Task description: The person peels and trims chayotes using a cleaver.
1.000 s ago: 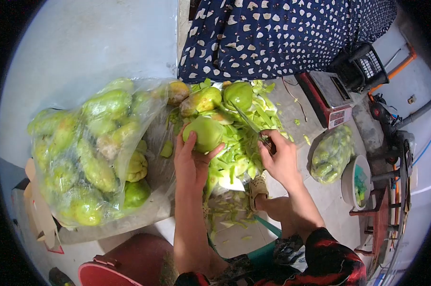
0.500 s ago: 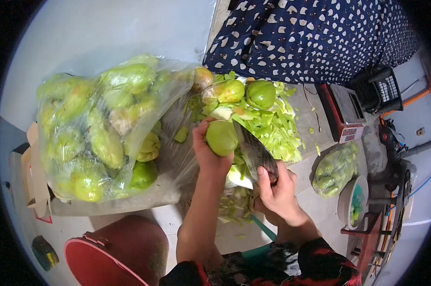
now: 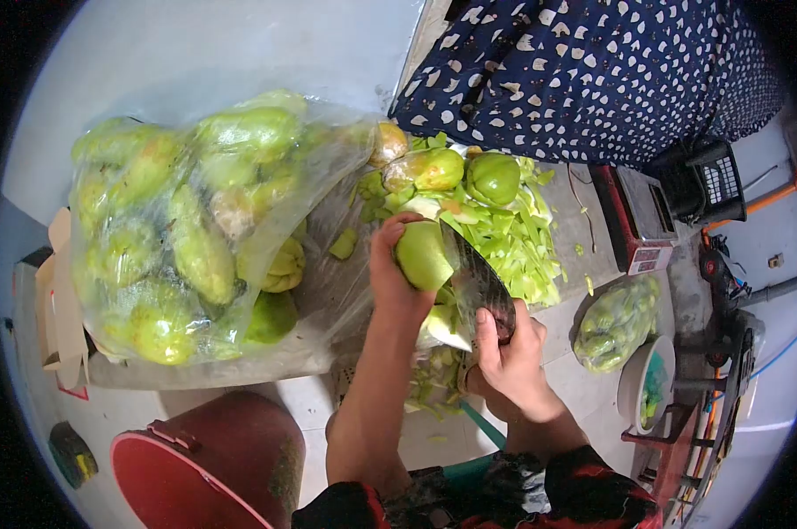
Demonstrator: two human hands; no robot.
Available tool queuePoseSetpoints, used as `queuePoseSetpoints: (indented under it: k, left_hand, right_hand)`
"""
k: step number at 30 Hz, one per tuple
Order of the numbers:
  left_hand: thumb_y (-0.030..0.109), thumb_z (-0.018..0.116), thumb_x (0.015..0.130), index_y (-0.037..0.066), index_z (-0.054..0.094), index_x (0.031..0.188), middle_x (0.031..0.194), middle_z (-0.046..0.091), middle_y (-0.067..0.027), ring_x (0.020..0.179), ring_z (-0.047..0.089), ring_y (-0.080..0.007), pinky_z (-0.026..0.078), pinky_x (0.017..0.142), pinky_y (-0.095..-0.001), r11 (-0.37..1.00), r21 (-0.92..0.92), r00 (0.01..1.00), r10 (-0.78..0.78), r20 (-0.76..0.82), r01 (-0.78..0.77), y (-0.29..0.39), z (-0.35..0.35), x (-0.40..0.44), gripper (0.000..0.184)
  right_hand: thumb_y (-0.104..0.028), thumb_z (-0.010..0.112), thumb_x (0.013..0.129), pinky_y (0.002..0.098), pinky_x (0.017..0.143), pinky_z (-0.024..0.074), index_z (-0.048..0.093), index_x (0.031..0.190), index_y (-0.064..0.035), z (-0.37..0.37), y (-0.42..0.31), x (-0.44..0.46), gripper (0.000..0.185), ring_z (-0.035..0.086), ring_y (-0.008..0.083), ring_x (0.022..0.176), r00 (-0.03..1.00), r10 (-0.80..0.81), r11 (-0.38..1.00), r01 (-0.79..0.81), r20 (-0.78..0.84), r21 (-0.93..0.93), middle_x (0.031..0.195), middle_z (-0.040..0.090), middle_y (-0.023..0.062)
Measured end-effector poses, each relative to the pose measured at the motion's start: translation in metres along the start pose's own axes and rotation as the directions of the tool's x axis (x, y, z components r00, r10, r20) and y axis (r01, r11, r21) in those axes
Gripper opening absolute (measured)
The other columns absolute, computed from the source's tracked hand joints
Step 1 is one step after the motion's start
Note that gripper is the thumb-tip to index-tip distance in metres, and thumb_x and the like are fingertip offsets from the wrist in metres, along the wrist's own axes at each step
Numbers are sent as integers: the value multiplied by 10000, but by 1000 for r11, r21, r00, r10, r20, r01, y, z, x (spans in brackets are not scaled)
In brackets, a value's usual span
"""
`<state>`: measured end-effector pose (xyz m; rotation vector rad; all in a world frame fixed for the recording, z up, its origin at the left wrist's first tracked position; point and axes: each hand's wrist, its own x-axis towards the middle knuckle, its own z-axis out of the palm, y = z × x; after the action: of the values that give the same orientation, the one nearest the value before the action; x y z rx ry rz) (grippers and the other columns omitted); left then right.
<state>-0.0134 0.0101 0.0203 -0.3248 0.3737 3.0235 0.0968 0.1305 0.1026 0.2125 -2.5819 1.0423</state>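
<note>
My left hand (image 3: 396, 273) is wrapped round a smooth green papaya (image 3: 426, 256), holding it up above the table. My right hand (image 3: 517, 361) grips a knife (image 3: 479, 280) with a broad, dark, stained blade. The blade lies along the papaya's right side, and its handle is mostly hidden by my fingers. Beyond my hands, a heap of green peel strips (image 3: 513, 247) covers the table. A whole green papaya (image 3: 493, 179) and a yellowing papaya (image 3: 426, 169) rest at the heap's far side. Below the knife, a pale cut piece (image 3: 447, 326) is partly visible.
A large clear plastic bag (image 3: 191, 212) full of papayas lies on the left. The red bucket (image 3: 209, 458) stands on the floor at lower left. On the right are a red scale (image 3: 632, 216), a black basket (image 3: 707, 181), a bagged green bundle (image 3: 619, 322) and a white basin (image 3: 649, 383).
The knife blade has turned slightly more upright beside the papaya. Both hands keep their holds. The view has shifted a little.
</note>
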Motion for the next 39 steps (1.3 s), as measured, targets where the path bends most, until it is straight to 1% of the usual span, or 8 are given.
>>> queuePoseSetpoints:
  k: [9, 15, 18, 20, 23, 30, 33, 39]
  left_hand:
    - [258, 502, 875, 8, 589, 969, 901, 636, -171, 880, 645, -333, 534, 826, -424, 996, 78, 998, -49, -42, 52, 11, 9, -8, 281]
    - [144, 533, 839, -15, 639, 872, 844, 654, -124, 745, 626, -205, 511, 720, -316, 950, 312, 998, 8, 56, -25, 20, 18, -12, 193]
    - [225, 503, 880, 8, 597, 943, 863, 632, -158, 802, 657, -323, 550, 768, -420, 984, 173, 996, -50, 72, 37, 11, 11, -10, 245]
    - [226, 502, 876, 4, 600, 937, 887, 636, -157, 779, 652, -310, 550, 754, -419, 774, 599, 978, 147, 146, -206, 10, 7, -5, 250]
    - [199, 509, 861, -8, 602, 935, 896, 642, -157, 768, 651, -283, 548, 752, -401, 965, 261, 999, -20, 45, 8, 5, 14, -12, 239]
    - [106, 612, 812, -47, 667, 999, 902, 669, -75, 810, 616, -151, 499, 753, -284, 872, 480, 993, 115, -17, -93, 18, 29, -23, 248]
    - [95, 723, 760, -52, 576, 1194, 1102, 626, -119, 998, 618, -194, 494, 891, -320, 845, 483, 889, -383, 251, 228, 41, 22, -23, 481]
    - [190, 776, 794, -63, 561, 1221, 1121, 622, -131, 995, 618, -190, 513, 885, -338, 828, 533, 958, -268, 100, 175, 18, 14, -25, 542]
  right_hand:
    - [-45, 647, 885, 313, 440, 437, 537, 836, -4, 7, 7, -3, 127, 565, 202, 446, 992, -121, 992, 120, -38, -22, 576, 569, 99]
    - [-67, 661, 882, 321, 425, 431, 508, 788, -14, 11, 14, -6, 188, 571, 241, 428, 994, -112, 994, 112, -9, -12, 550, 551, 115]
    - [-86, 658, 890, 332, 430, 436, 507, 791, -17, 12, 15, -5, 193, 584, 264, 439, 999, -32, 999, 32, 10, 19, 551, 560, 126]
    - [-95, 652, 895, 333, 434, 438, 508, 792, -16, 7, 12, 2, 194, 590, 264, 443, 999, -1, 1000, -1, 42, 32, 552, 563, 127]
    - [-103, 647, 899, 334, 441, 441, 513, 793, -14, 11, 17, -1, 193, 597, 269, 451, 999, 1, 999, -2, 33, 36, 558, 570, 132]
    - [-97, 659, 887, 297, 444, 428, 563, 875, 17, -18, 21, 13, 150, 536, 123, 448, 968, 176, 944, -218, 181, 248, 563, 553, 34]
    - [-124, 618, 938, 248, 418, 375, 562, 966, 13, -30, 28, 15, 151, 454, 57, 448, 904, 271, 800, -403, 332, 444, 559, 508, -20]
    - [-158, 564, 983, 239, 395, 350, 500, 984, -13, -24, 41, 14, 158, 428, 58, 421, 878, 235, 706, -449, 416, 547, 561, 495, -10]
